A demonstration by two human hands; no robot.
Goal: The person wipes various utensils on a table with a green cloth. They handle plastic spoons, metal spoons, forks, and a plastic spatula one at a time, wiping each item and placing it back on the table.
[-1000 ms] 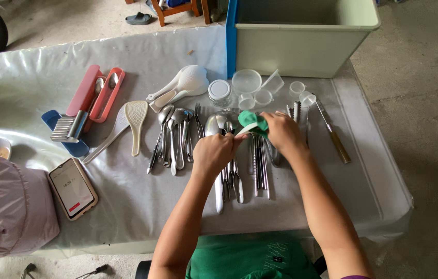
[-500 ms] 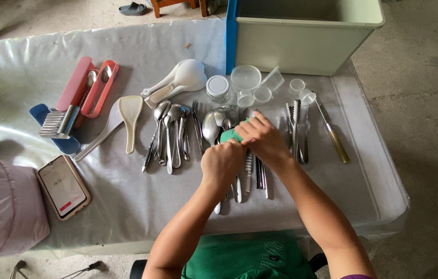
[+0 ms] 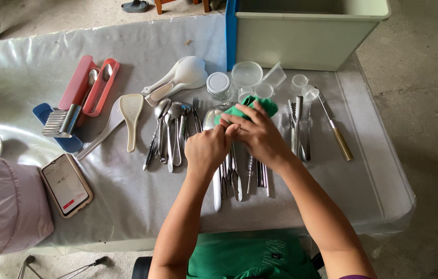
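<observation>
Both hands meet over the row of cutlery (image 3: 232, 173) just in front of the tub (image 3: 301, 39). From the head view, the right hand (image 3: 257, 137) is closed on a green cloth (image 3: 252, 106), and the left hand (image 3: 206, 150) is clenched around a utensil whose end the cloth hides. For a clean wipe, I judge the left should grip firmly while the cloth wraps the metal fully.

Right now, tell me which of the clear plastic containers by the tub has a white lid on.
The small jar left of the wide round container. It alone wears a white lid; the other cups stand open.
</observation>
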